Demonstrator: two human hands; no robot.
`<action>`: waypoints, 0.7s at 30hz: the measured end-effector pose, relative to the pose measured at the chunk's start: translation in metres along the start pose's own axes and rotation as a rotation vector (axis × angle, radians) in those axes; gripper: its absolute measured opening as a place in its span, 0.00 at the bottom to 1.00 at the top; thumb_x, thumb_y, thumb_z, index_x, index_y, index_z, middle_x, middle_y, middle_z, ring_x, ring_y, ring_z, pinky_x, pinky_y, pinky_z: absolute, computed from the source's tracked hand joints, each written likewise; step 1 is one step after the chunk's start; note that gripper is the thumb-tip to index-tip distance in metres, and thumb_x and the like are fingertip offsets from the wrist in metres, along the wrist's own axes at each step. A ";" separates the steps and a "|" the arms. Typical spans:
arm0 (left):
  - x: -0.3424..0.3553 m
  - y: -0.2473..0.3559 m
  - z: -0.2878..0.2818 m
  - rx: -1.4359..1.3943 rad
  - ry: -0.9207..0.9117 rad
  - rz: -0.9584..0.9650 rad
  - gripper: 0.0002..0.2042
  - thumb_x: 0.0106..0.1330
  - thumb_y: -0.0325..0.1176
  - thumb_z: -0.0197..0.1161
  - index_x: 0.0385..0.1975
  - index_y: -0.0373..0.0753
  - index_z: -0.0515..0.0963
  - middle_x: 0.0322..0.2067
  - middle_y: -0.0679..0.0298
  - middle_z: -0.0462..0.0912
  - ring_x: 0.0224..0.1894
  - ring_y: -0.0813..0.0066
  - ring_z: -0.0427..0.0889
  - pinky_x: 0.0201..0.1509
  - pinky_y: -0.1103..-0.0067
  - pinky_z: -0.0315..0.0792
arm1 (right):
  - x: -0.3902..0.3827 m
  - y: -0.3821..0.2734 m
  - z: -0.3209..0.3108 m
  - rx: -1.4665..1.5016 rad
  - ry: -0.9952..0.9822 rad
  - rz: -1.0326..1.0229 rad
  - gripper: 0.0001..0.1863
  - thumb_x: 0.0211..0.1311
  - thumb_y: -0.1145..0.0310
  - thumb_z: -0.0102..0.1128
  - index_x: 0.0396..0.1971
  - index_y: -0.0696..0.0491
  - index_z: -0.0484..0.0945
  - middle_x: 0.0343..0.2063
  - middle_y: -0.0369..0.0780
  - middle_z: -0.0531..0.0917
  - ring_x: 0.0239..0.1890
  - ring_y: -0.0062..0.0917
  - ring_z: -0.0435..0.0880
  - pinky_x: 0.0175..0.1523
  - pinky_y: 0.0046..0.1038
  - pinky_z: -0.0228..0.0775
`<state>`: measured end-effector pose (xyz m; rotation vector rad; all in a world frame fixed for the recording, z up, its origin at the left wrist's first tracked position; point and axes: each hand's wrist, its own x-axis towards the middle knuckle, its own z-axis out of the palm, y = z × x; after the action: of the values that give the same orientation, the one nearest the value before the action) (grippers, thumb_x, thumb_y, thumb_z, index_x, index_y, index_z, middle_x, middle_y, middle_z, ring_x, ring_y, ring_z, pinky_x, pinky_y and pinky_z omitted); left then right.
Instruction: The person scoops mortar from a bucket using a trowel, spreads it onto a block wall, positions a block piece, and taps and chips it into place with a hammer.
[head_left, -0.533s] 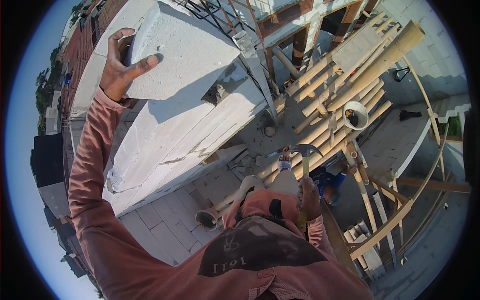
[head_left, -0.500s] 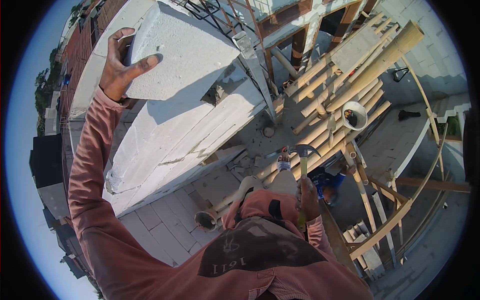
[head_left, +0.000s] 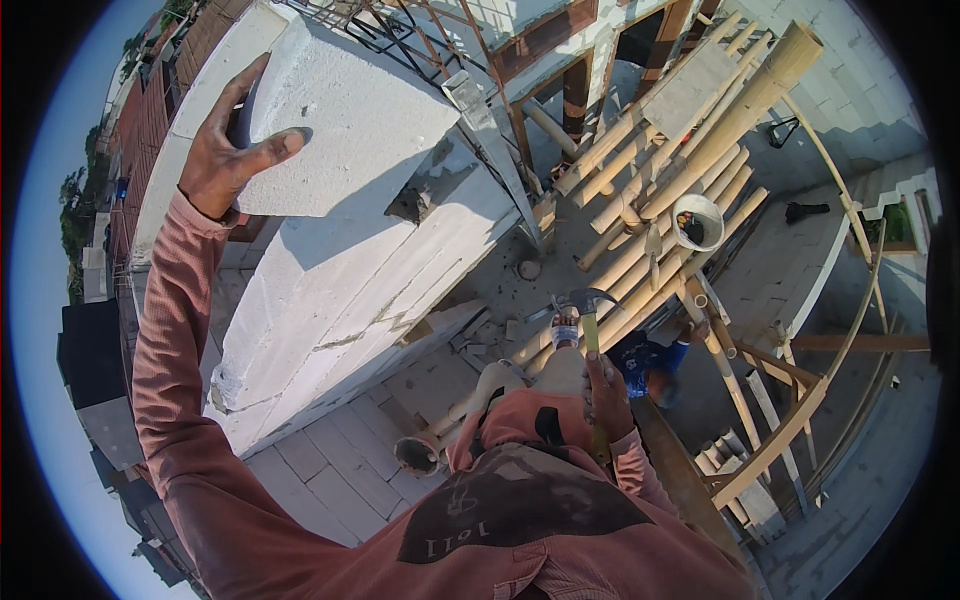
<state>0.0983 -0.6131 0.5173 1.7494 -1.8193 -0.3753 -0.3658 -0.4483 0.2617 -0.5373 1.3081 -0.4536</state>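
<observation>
My left hand (head_left: 222, 160) grips the near left end of a large white lightweight concrete block (head_left: 355, 125). Its thumb presses on the block's face, and the other fingers reach along the far edge, partly hidden. The block sits on top of a white block wall (head_left: 360, 290), beside a small broken gap (head_left: 408, 203). In front of my body, my right hand (head_left: 608, 395) is closed round the handle of a claw hammer (head_left: 588, 302). The hammer is held upright, its metal head apart from the block and wall.
Bamboo poles (head_left: 640, 290) form a platform at the right, bearing a white bucket (head_left: 712, 232) and a trowel (head_left: 653, 250). A person in blue (head_left: 640, 365) is below, near my right hand. Metal bars (head_left: 375, 35) stand beyond the block. Rooftops lie far left.
The whole view has shifted slightly, with most things now further left. The fingers of my left hand have straightened along the block's edge. My right hand still holds the hammer.
</observation>
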 end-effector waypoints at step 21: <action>0.033 0.012 0.028 0.111 -0.177 -0.057 0.54 0.43 0.56 0.79 0.69 0.34 0.62 0.57 0.45 0.72 0.62 0.53 0.72 0.66 0.65 0.67 | 0.000 -0.016 0.004 0.096 -0.045 -0.097 0.20 0.74 0.48 0.49 0.28 0.48 0.68 0.12 0.27 0.61 0.08 0.11 0.56 0.12 0.18 0.49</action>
<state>0.0730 -0.6497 0.5095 1.8993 -1.9491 -0.4737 -0.3618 -0.4609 0.2721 -0.5293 1.2143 -0.5787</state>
